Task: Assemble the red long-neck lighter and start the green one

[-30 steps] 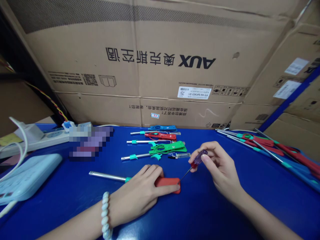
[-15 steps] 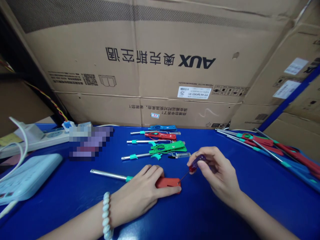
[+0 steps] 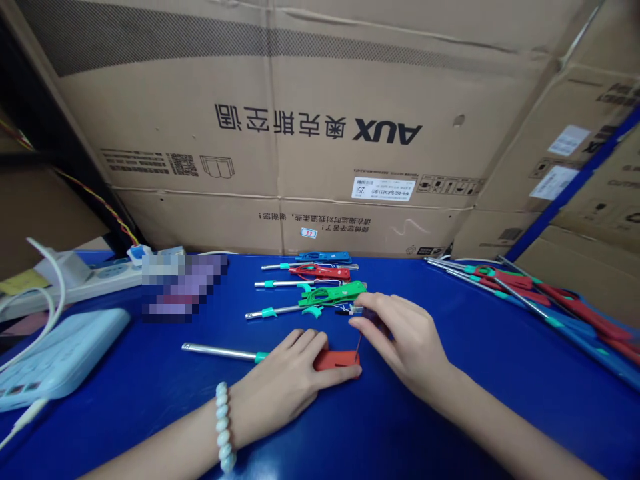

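Note:
A long-reach lighter with a red handle (image 3: 336,360), a teal part and a metal tube lies on the blue table. My left hand (image 3: 283,380) is closed over the handle and holds it against the tabletop, covering its middle. In my right hand (image 3: 407,337) is a screwdriver (image 3: 358,348), its grip mostly hidden by my fingers. The thin shaft points down, and its tip meets the right end of the red handle. Just behind lie opened lighters in green (image 3: 340,293), red (image 3: 325,271) and blue (image 3: 327,257), with parts showing.
More lighters lie in a pile (image 3: 545,303) at the right. On the left are a pale blue power block (image 3: 65,357) with a white cable, a white power strip (image 3: 90,277) and a blurred purple item (image 3: 187,287). A large cardboard sheet (image 3: 300,167) stands along the back.
My right hand has moved slightly left and turned, bringing the screwdriver from a slant to nearly upright, its grip now more hidden. The left hand keeps its hold on the lighter. The view has shifted slightly.

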`<state>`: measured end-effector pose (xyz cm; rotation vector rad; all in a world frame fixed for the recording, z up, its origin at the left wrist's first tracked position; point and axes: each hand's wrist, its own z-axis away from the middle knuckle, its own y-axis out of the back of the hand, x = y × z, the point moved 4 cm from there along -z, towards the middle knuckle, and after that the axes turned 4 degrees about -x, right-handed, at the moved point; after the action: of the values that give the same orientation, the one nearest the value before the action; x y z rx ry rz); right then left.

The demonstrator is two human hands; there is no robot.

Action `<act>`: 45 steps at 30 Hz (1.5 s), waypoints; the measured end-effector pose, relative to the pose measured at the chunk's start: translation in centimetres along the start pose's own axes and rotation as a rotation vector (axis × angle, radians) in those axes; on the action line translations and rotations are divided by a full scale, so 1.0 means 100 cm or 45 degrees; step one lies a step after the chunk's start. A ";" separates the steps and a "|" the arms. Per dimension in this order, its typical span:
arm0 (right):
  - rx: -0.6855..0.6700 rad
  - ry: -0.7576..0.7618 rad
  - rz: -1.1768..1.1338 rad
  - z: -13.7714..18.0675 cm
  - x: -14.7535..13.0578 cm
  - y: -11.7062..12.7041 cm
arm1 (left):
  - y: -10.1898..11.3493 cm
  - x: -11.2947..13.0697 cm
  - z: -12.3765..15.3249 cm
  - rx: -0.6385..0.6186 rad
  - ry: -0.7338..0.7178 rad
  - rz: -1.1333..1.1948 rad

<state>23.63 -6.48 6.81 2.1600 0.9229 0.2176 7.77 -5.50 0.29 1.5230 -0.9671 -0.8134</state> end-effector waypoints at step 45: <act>-0.827 -0.003 0.381 -0.036 0.005 0.012 | 0.002 0.000 -0.001 0.010 0.052 0.009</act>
<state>23.15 -4.57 10.05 1.6705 0.4316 0.5758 7.83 -5.46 0.46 1.5369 -0.9457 -0.7715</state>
